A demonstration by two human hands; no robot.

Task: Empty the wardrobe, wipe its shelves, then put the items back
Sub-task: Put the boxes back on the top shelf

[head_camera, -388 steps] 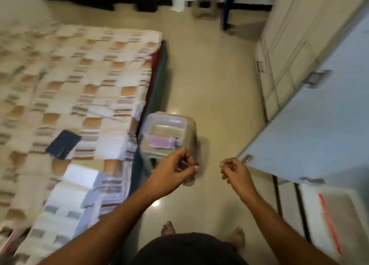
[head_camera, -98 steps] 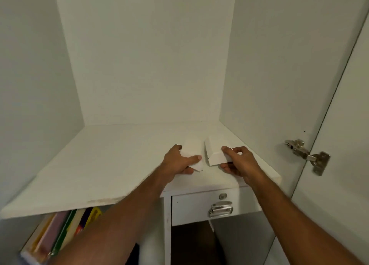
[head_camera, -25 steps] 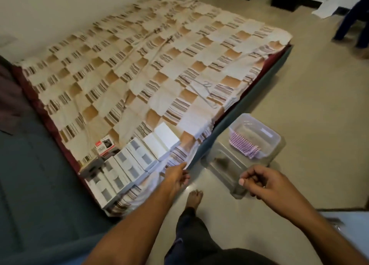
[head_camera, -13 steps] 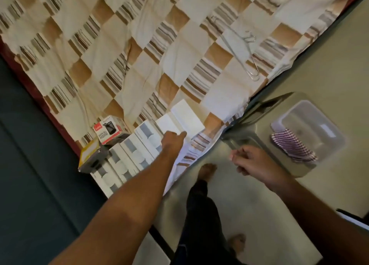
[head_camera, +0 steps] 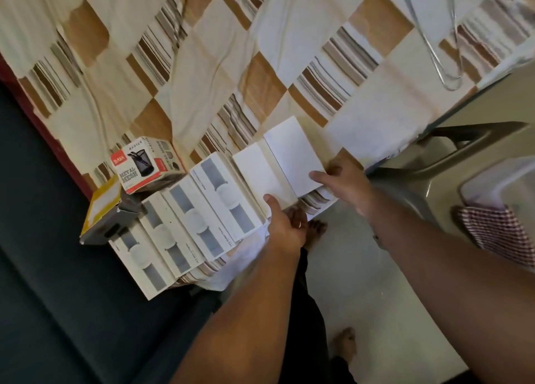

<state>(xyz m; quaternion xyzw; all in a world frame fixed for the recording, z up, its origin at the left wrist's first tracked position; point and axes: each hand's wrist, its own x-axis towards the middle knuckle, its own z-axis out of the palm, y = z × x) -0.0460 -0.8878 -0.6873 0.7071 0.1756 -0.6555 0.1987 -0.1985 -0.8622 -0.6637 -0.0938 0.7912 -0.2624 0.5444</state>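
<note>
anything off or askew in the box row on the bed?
Mostly tidy. One oddity: the yellow-and-grey box at the row's left end lies tilted with its flap open, propped on the white boxes near the bed edge.

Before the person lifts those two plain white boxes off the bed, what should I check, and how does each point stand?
1. Left hand on the nearer plain white box: ok, thumb on its top, near edge.
2. Right hand on the farther plain white box: ok, thumb on its top, near corner.
3. Fingers curled under each box: cannot tell, hidden.
4. Nothing lying on the two boxes: ok.
5. Printed boxes beside them stay put: cannot tell, the nearest one touches.
6. Wire hanger out of the way: ok.
</note>
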